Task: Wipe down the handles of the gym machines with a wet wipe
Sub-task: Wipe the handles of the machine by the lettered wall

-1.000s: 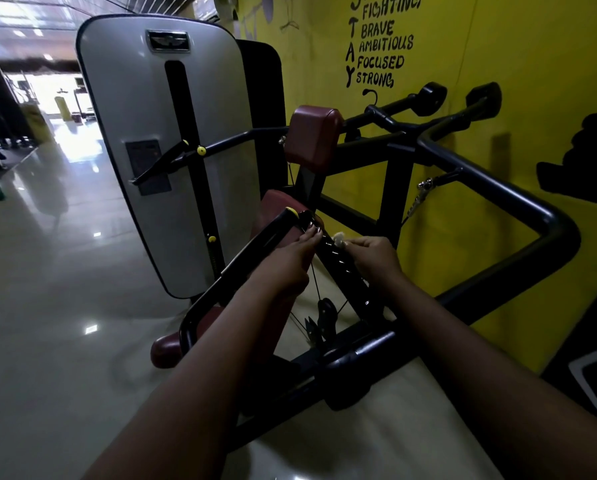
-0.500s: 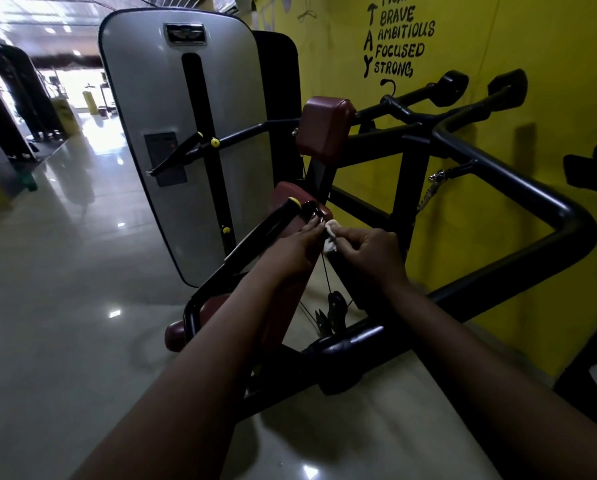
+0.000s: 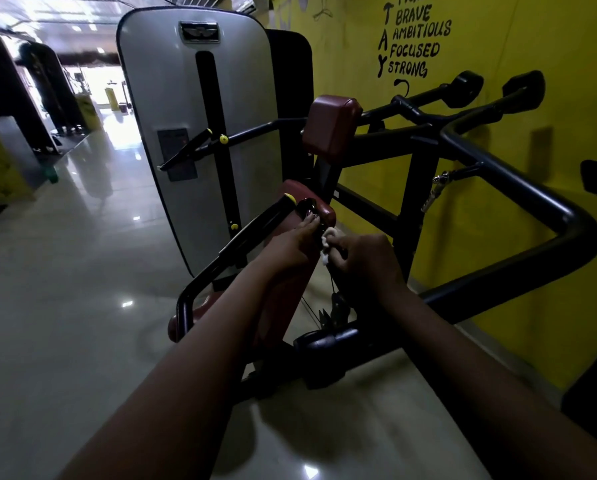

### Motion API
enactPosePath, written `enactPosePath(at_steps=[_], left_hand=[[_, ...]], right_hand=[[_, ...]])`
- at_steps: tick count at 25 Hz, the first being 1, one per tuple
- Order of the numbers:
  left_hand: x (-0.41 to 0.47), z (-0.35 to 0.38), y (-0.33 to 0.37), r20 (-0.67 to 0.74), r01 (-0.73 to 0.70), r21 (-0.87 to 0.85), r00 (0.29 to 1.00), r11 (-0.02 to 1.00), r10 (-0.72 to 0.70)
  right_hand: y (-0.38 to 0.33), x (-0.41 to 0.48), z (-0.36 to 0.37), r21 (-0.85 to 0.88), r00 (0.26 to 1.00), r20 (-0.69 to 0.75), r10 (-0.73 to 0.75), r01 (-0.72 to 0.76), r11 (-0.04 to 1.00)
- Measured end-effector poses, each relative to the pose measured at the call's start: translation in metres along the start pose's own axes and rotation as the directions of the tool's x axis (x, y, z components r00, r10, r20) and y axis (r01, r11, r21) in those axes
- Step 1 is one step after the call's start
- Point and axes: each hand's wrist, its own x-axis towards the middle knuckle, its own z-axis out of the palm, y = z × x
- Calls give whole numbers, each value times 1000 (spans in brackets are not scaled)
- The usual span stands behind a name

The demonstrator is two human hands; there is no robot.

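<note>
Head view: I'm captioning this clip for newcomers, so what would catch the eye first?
The two hands at centre: the right hand holds a white wet wipe at the black handle, where the left hand rests. Behind them stands the tall grey weight-stack cover, and the yellow wall with black lettering fills the right side.
</note>
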Motion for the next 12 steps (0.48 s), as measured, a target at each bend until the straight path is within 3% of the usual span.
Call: enactPosePath(at_steps=[4,7,9,12], left_hand=[[7,-4,-11,-17,-29,-112,999,993,28],[11,-1,-21,-135,-56,-213,990,975,27],[12,4,-25,-234,-74,-186,972,980,29],[10,12,-29,-308,-39,-177,951,983,-18]], right_hand=[[3,5,8,-61,983,87,162,-157,986],[8,32,22,155,966,113,232,-248,956],[10,38,21,274,968,181,172,-218,937],[12,16,6,80,990,115,-86,77,994]])
